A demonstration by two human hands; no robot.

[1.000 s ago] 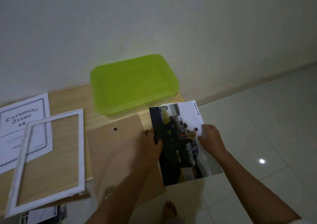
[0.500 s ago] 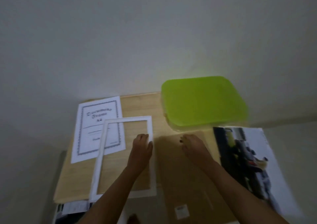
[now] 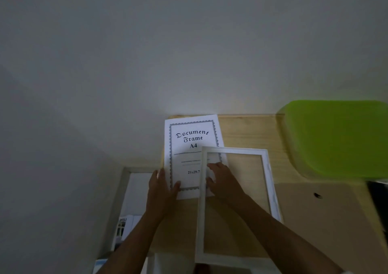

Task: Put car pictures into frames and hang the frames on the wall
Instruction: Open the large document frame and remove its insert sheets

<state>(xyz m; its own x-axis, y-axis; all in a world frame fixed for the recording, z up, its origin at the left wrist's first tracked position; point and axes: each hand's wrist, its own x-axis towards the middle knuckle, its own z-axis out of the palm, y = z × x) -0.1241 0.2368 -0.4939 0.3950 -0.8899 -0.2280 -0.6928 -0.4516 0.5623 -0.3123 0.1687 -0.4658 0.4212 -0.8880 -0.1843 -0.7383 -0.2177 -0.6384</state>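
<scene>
Has let go of the car picture, carried between both hands a second ago: now left well off to the right of the right hand [image 3: 220,181], with only a dark sliver [image 3: 376,200] at the view's edge, probably that print. Has moved both hands over to the printed insert sheet [image 3: 189,147] instead. Left hand [image 3: 162,186] open at the sheet's near left corner, thumb laid over the paper, fingers straight along its edge; pressing, no clear pinch. Right hand also open, fingers spread inside the opening of the white frame [image 3: 267,179], touching or just above the same sheet. Frame lying flat over the sheet's right part, under that hand. Just right of the right forearm, the brown backing board [image 3: 325,221], loose and apart from the frame. Farther right of that hand, a green box [image 3: 336,137] on the wooden surface [image 3: 247,131], against the wall [image 3: 189,43]. Reads as clearing the placeholder sheet before loading the print; framing not yet begun, hanging further off.
</scene>
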